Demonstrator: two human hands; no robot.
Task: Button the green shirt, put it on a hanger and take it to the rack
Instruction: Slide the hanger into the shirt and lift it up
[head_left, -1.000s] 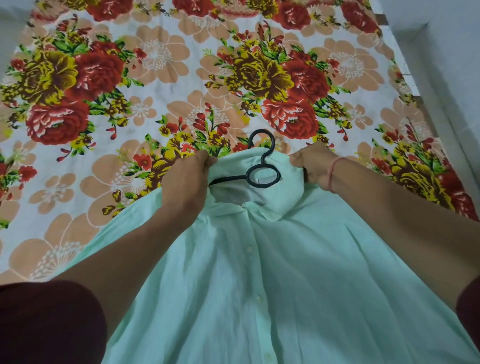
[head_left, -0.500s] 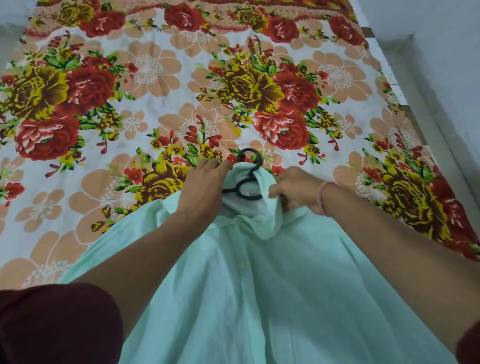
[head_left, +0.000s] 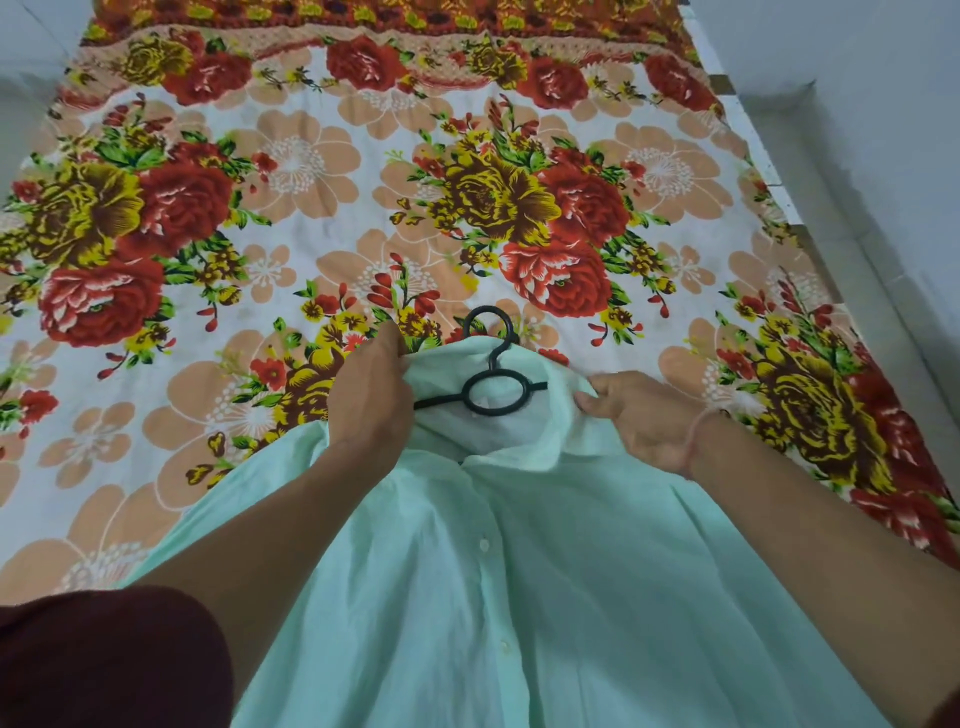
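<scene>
Both hands' grip on green shirt (head_left: 519, 597) collar around black hanger (head_left: 498, 387)

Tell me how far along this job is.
Done: visible buttons on the green shirt look fastened, and the black hanger sits in its neck. In hand: left hand and right hand grip the collar. Left: lifting it off the floral bedsheet and carrying it to a rack, not in view.
</scene>
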